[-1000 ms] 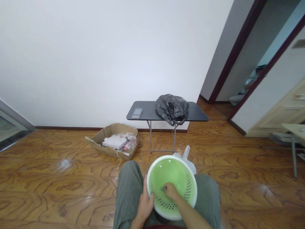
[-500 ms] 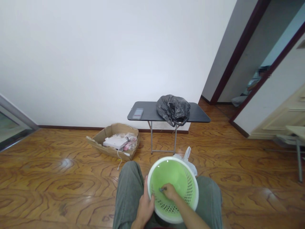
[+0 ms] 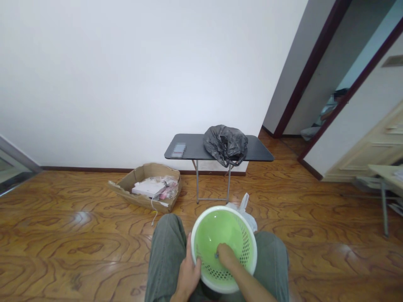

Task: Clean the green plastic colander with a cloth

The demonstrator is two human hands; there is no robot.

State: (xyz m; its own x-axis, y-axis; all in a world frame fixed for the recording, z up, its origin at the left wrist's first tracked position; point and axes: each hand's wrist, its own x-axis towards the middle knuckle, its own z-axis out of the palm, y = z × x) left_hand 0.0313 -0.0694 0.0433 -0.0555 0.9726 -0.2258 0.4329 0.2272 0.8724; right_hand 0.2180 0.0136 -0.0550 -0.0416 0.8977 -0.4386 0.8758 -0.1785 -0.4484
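A green colander basket with a white rim (image 3: 208, 216) rests on my lap between my knees. My left hand (image 3: 188, 272) clasps the outside of its left wall, fingers wrapped on the rim. My right hand (image 3: 226, 254) reaches inside the basket, fingers closed around a small dark grey thing (image 3: 216, 254) against the perforated bottom. What that thing is I cannot make out.
A white plastic bag (image 3: 244, 209) lies on the floor just beyond the basket. Farther off stand a dark folding table (image 3: 189, 149) bearing a black bag (image 3: 225, 144), and an open cardboard box (image 3: 147, 188) of papers. A doorway opens at the right, where a light table (image 3: 384, 176) stands.
My right hand has shifted slightly inside the basket with the small dark thing. The view has drifted a little; the left hand keeps its hold.
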